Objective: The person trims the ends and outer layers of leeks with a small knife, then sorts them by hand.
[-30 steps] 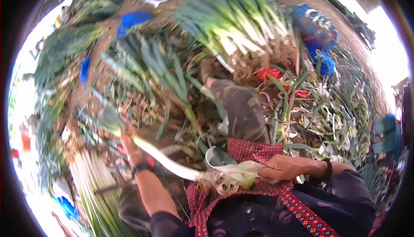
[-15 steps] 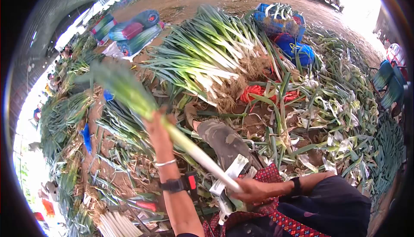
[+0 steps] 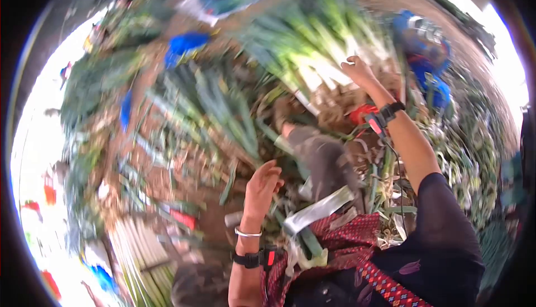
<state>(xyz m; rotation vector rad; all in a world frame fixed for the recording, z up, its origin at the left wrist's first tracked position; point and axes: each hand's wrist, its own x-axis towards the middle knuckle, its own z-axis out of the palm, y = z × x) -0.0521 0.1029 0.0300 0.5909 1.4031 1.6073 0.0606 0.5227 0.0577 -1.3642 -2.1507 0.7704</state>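
Brown dirt ground (image 3: 399, 0) beneath leeks (image 3: 318, 55), leaf scraps (image 3: 466, 159) and blue plastic (image 3: 184, 47).

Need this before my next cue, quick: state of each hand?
Left hand: loosely open, fingers part-curled, nothing visibly held.
Right hand: fingers bent at the piled leeks; too blurred to tell if gripping.
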